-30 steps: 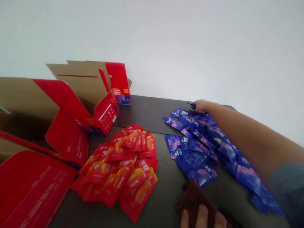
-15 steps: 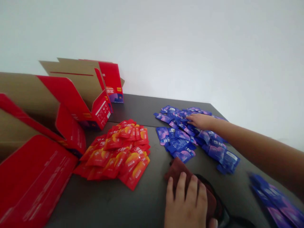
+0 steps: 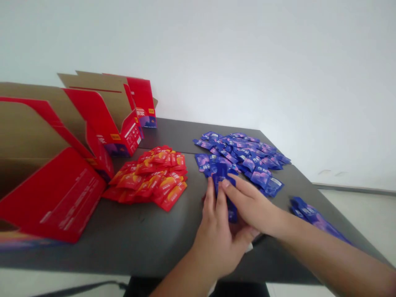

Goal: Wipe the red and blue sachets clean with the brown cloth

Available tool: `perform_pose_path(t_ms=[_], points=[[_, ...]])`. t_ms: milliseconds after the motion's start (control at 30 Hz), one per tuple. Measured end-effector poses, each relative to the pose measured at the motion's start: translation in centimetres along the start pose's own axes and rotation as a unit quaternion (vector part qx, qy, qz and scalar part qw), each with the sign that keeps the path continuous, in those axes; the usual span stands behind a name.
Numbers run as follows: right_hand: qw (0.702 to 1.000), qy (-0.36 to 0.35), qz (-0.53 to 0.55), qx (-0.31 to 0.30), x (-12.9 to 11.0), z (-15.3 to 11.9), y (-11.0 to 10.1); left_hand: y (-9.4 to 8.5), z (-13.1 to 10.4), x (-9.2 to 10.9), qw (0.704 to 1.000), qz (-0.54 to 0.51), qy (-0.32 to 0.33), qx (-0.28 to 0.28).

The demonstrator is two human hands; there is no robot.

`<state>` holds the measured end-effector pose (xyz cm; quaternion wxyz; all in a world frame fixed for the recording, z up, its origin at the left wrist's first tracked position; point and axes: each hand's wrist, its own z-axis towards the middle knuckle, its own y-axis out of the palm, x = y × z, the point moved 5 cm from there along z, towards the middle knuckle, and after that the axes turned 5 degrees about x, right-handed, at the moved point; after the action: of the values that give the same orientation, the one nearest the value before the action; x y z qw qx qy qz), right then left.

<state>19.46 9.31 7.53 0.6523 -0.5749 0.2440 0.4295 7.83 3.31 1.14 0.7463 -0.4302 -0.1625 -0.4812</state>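
Grip: left hand (image 3: 215, 247) and right hand (image 3: 255, 208) close together around blue sachets (image 3: 221, 170), over the tabletop (image 3: 148, 235), nearer its near edge than its far edge. Apply light, even pressure to the flat faces; hard squeezing could crease the film or make it slip. Appearance: deep blue, narrow as presented, top end exposed beyond the fingers; exact count hidden.

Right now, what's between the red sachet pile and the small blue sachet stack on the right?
In the head view, your left hand and right hand, holding blue sachets; the big blue pile lies farther back.
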Motion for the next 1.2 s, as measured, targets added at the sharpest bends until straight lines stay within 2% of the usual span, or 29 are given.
perform_pose_path(t_ms=[67,133,167,233,300,333,400,500,567,600,700,800,900,1000,1100,1200], points=[[0.996,-0.009,0.056,-0.076,-1.4,-1.7,0.9,-0.3,0.1,-0.3,0.999,-0.029,-0.001,0.017],[0.984,-0.055,0.074,-0.151,-2.2,-2.8,0.7,-1.1,0.2,-0.9,0.996,-0.061,-0.024,0.052],[0.979,-0.074,0.08,-0.17,-2.2,-3.2,0.2,-1.6,0.3,-1.3,0.993,-0.088,-0.055,0.06],[0.979,-0.093,0.07,-0.165,-1.5,-3.8,-0.8,-2.7,0.5,-2.3,0.978,-0.146,-0.139,0.055],[0.985,-0.098,-0.013,-0.143,-0.1,-4.5,-1.0,-4.0,0.6,-3.3,0.961,-0.158,-0.224,0.042],[0.982,-0.098,-0.078,-0.143,0.7,-5.0,-0.6,-4.7,0.6,-3.7,0.959,-0.129,-0.249,0.037],[0.961,-0.088,-0.211,-0.153,2.3,-5.9,0.6,-6.1,0.5,-4.2,0.963,-0.006,-0.268,0.011],[0.939,-0.083,-0.312,-0.121,3.8,-6.7,1.6,-6.9,0.1,-4.5,0.945,0.195,-0.249,-0.085],[0.941,-0.084,-0.315,-0.093,4.1,-6.7,1.3,-7.0,-0.3,-4.7,0.932,0.248,-0.23,-0.129],[0.945,-0.077,-0.305,-0.085,4.3,-6.6,0.9,-7.0,-0.5,-4.8,0.931,0.255,-0.222,-0.134],[0.961,-0.051,-0.262,-0.068,4.4,-6.2,-0.8,-7.1,-0.7,-5.1,0.943,0.257,-0.161,-0.134],[0.976,-0.066,-0.198,-0.066,2.9,-6.2,-1.4,-6.6,-0.8,-5.7,0.95,0.226,-0.108,-0.184],[0.979,-0.114,-0.113,-0.122,0.5,-6.6,-0.2,-6.1,-0.7,-5.9,0.951,0.173,-0.123,-0.225],[0.97,-0.149,-0.075,-0.176,-1.3,-7.2,1.6,-5.5,-0.6,-4.9,0.957,0.103,-0.1,-0.254],[0.963,-0.134,-0.108,-0.208,-1.3,-7.9,3.3,-4.9,-0.7,-4.0,0.956,0.064,-0.079,-0.277],[0.966,-0.115,-0.146,-0.181,-0.7,-7.9,4.2,-4.7,-0.8,-4.2,0.955,0.074,-0.087,-0.274]])
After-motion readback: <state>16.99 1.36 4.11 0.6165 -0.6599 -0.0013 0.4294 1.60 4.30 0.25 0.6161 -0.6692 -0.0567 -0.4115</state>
